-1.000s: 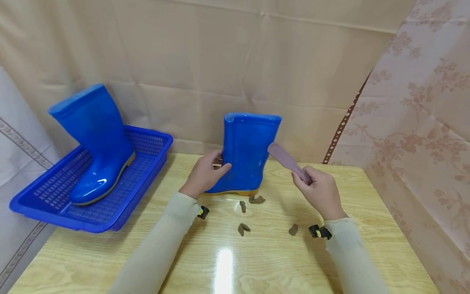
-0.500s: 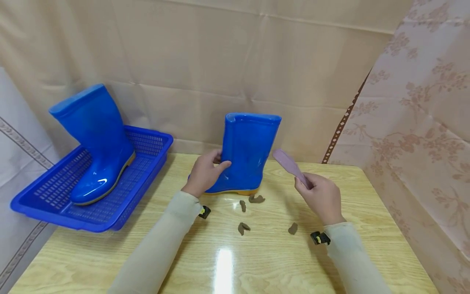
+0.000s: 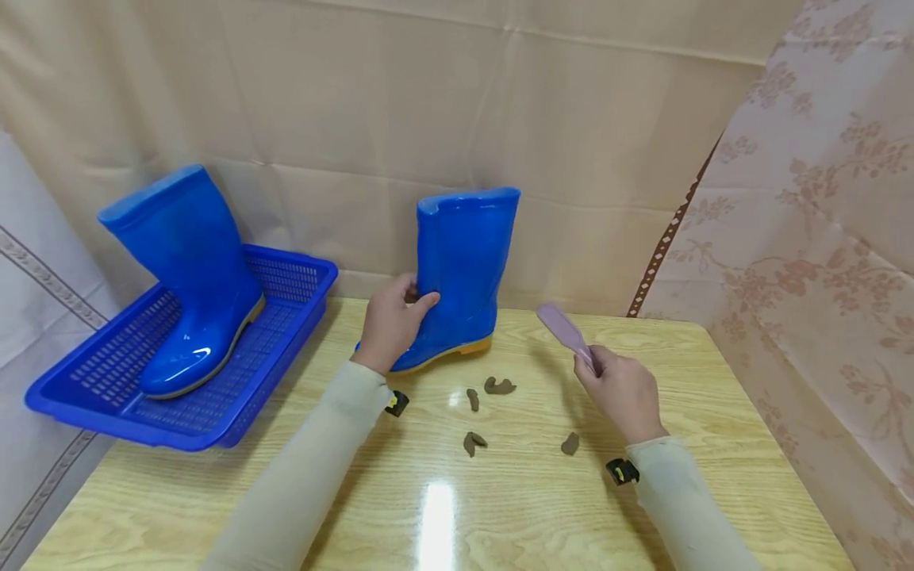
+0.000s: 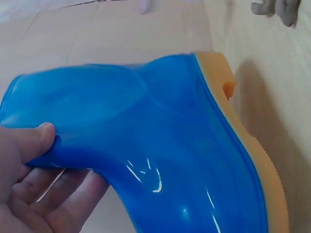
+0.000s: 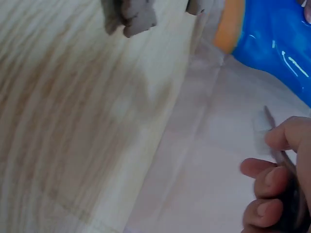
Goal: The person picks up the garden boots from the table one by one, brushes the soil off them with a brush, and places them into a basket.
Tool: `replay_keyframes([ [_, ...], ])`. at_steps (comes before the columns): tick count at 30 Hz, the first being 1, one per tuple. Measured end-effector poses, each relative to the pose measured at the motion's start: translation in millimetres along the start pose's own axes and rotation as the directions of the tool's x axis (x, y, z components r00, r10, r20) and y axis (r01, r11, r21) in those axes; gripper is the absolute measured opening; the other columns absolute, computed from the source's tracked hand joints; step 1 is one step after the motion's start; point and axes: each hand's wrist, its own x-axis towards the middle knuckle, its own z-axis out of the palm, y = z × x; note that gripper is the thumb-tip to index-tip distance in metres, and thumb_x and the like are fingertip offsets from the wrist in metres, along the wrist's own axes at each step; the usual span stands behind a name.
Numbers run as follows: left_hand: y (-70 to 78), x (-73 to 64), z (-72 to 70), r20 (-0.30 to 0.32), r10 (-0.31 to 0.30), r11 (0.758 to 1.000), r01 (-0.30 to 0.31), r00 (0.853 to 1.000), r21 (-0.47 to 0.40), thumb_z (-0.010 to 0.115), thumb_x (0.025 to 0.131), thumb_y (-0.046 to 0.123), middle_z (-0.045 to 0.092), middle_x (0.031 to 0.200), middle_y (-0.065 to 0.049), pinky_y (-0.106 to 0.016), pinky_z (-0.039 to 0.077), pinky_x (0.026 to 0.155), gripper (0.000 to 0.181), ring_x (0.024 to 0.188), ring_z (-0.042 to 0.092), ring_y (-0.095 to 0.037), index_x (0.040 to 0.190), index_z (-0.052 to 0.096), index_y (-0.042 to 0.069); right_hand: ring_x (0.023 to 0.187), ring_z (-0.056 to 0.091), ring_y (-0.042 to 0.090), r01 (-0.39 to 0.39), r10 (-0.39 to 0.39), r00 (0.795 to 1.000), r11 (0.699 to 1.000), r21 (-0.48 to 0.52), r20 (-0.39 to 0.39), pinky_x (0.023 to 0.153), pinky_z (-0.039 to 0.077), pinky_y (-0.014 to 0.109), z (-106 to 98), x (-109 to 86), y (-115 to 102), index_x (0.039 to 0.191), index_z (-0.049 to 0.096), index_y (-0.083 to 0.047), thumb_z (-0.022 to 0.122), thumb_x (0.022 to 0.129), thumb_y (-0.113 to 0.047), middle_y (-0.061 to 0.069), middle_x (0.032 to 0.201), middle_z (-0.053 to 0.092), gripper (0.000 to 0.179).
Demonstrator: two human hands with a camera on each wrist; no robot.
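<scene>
My left hand (image 3: 391,321) grips a blue rubber boot (image 3: 462,262) by the front of its shaft, thumb on the near side. The boot is tilted, its yellow heel higher than the toe. In the left wrist view the fingers (image 4: 80,194) curl under the boot's shaft (image 4: 73,102), and its yellow sole (image 4: 257,150) casts a shadow on the table. My right hand (image 3: 624,396) holds a mauve brush (image 3: 560,325) by its handle, apart from the boot; pale, blurred bristles (image 5: 261,133) show in the right wrist view. Several brown mud-like pieces (image 3: 500,386) lie below the boot.
At left, a blue plastic basket (image 3: 214,438) holds a second blue boot (image 3: 189,246). The wooden table (image 3: 535,507) ends at a beige cloth (image 3: 343,119) behind and a floral cloth (image 3: 842,262) on the right.
The held boot has moved up and left, and its heel has risen. The brush has moved down and slightly right, away from the boot. The brown pieces stay where they were.
</scene>
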Motion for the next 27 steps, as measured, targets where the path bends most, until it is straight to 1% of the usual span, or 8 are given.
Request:
replay_keyframes([
  [5,5.5,3.7,-8.4,-0.044,0.001,1.0,-0.001,0.999,-0.008,0.068,0.102,0.034,0.073,0.108,-0.009,-0.051,0.058,0.093,0.029,0.1,0.069,-0.027,0.118,0.066,0.01,0.046,0.035,0.012,-0.159,0.161,0.979,0.987,-0.02,0.124,0.042,0.027,0.029,-1,-2.7,3,0.062,0.053,-0.015,0.062,0.096,-0.021,-0.005,0.05,0.043,0.036],
  [8,9.5,4.7,-13.8,-0.057,0.003,1.0,-0.004,0.998,-0.013,0.068,0.102,0.033,0.073,0.107,-0.009,-0.051,0.058,0.092,0.028,0.098,0.07,-0.027,0.117,0.066,0.01,0.05,0.042,0.015,-0.251,0.254,0.948,0.967,-0.04,0.192,0.043,0.031,0.031,-2,-3.7,5,0.064,0.06,-0.014,0.06,0.096,-0.025,-0.001,0.056,0.051,0.034],
  [11,13.7,4.7,-20.2,-0.061,-0.004,1.0,0.003,0.998,-0.013,0.068,0.102,0.033,0.073,0.106,-0.009,-0.051,0.058,0.091,0.027,0.096,0.069,-0.027,0.116,0.067,0.01,0.053,0.045,0.017,-0.287,0.293,0.93,0.956,-0.06,0.222,0.044,0.033,0.031,-2,-4.9,8,0.069,0.067,-0.012,0.059,0.098,-0.027,0.003,0.063,0.056,0.034],
  [13,15.5,4.7,-25.0,-0.061,-0.016,1.0,0.015,0.998,-0.006,0.068,0.102,0.033,0.072,0.106,-0.009,-0.051,0.058,0.091,0.027,0.097,0.069,-0.027,0.118,0.066,0.011,0.055,0.046,0.019,-0.286,0.293,0.931,0.956,-0.066,0.218,0.045,0.033,0.031,-2,-5.5,9,0.071,0.068,-0.01,0.059,0.099,-0.027,0.006,0.068,0.056,0.035],
  [16,18.9,4.7,-32.4,-0.064,-0.029,1.0,0.028,0.998,-0.004,0.067,0.103,0.033,0.072,0.107,-0.01,-0.052,0.057,0.092,0.028,0.099,0.07,-0.028,0.12,0.066,0.011,0.055,0.045,0.02,-0.248,0.256,0.95,0.967,-0.065,0.177,0.045,0.034,0.032,-1,-6.1,12,0.074,0.07,-0.006,0.058,0.102,-0.023,0.01,0.07,0.056,0.035],
  [19,22.8,5.2,-39.8,-0.076,-0.028,1.0,0.027,0.997,-0.009,0.067,0.103,0.031,0.073,0.111,-0.011,-0.054,0.057,0.094,0.03,0.103,0.071,-0.03,0.124,0.067,0.01,0.054,0.047,0.022,-0.206,0.21,0.97,0.978,-0.041,0.122,0.046,0.037,0.035,0,-6.4,15,0.1,0.076,0.005,0.059,0.103,-0.017,0.017,0.074,0.063,0.028],
  [22,26.8,5.7,-47.2,-0.107,-0.01,1.0,0.01,0.994,0.001,0.068,0.102,0.029,0.074,0.11,-0.011,-0.055,0.057,0.093,0.03,0.103,0.072,-0.03,0.125,0.068,0.01,0.053,0.052,0.022,-0.191,0.192,0.978,0.981,-0.016,0.081,0.048,0.043,0.04,0,-6.5,17,0.125,0.067,0.012,0.062,0.102,-0.014,0.022,0.079,0.071,0.035],
  [27,31.1,6.4,-60.5,-0.162,0.016,1.0,-0.014,0.987,0.011,0.07,0.101,0.026,0.073,0.105,-0.011,-0.052,0.059,0.09,0.026,0.099,0.072,-0.027,0.121,0.068,0.008,0.05,0.053,0.022,-0.27,0.272,0.955,0.962,-0.029,0.118,0.046,0.043,0.039,0,-8.1,20,0.1,0.071,0.005,0.061,0.1,-0.019,0.014,0.07,0.069,0.026],
])
